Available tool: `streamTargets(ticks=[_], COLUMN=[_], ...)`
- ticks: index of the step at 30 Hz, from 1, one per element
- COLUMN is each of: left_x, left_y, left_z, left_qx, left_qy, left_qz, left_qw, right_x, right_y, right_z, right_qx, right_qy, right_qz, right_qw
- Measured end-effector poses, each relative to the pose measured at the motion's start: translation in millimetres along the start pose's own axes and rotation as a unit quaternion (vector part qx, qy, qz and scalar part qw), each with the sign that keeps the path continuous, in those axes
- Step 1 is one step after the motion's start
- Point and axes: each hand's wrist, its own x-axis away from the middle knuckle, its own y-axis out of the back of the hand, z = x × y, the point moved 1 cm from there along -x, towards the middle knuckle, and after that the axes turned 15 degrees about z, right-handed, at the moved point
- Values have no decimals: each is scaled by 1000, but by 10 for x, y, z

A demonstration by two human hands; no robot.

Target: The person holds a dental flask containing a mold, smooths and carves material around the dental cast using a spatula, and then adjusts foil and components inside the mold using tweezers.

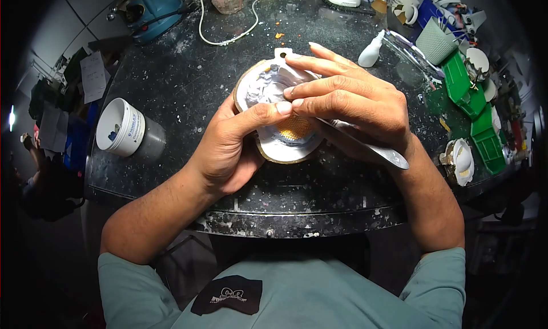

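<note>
A round, pale piece (285, 152) with a brownish rim, a small holed tab at its top, a grey mass inside and a golden mesh-like patch lies between my hands. My left hand (228, 135) is wrapped round its left side, with the thumb on the inner surface. Over the upper right part is my right hand (354, 100), its fingertips close to the left thumb on the grey mass. A metal spatula (388, 155) sticks out below the right palm, held in that hand; its other end is hidden.
A white tub (121, 128) stands at left, a blue machine (153, 15) at back left. Toward the right are a small white bottle (371, 50), a textured cup (436, 42), green trays (463, 89) and a plaster piece (458, 162). A white cable (220, 43) lies at the back.
</note>
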Motion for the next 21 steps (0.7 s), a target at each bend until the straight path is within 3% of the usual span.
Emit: streamTargets(ticks=[21], left_x=[-9], left_y=[42], left_z=[39], left_qx=[-42], left_qy=[-12], left_qz=[8], left_qw=[999], right_x=[1], right_y=[18], right_z=[40], right_qx=[81], right_qy=[9], right_qz=[45], right_qw=[996])
